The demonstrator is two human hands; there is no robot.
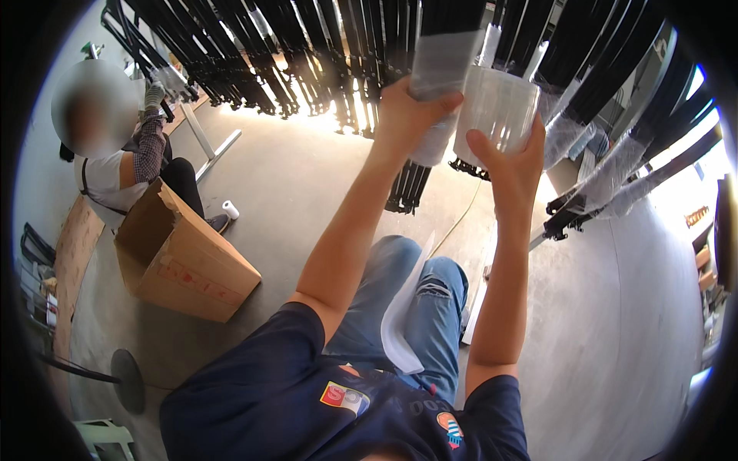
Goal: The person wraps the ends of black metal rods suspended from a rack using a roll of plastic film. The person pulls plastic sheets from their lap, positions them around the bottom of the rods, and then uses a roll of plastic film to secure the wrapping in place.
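My left hand [415, 115] is closed around a hanging bundle of black strips [411, 188], where cloudy clear film [444, 65] wraps it. My right hand [513, 165] grips a wide roll of clear stretch film [498, 104], thumb on the near side and fingers partly hidden behind. The roll is held beside the bundle, to its right. Across my lap lies a curved strip of thin white sheet [396, 330].
Rows of long black strips [300, 61] hang ahead; film-wrapped bundles [615, 173] hang at right. A person [115, 173] sits at left beside an open cardboard box [196, 257]. A small white roll [230, 209] lies on the floor. A round dark base [127, 382] stands lower left.
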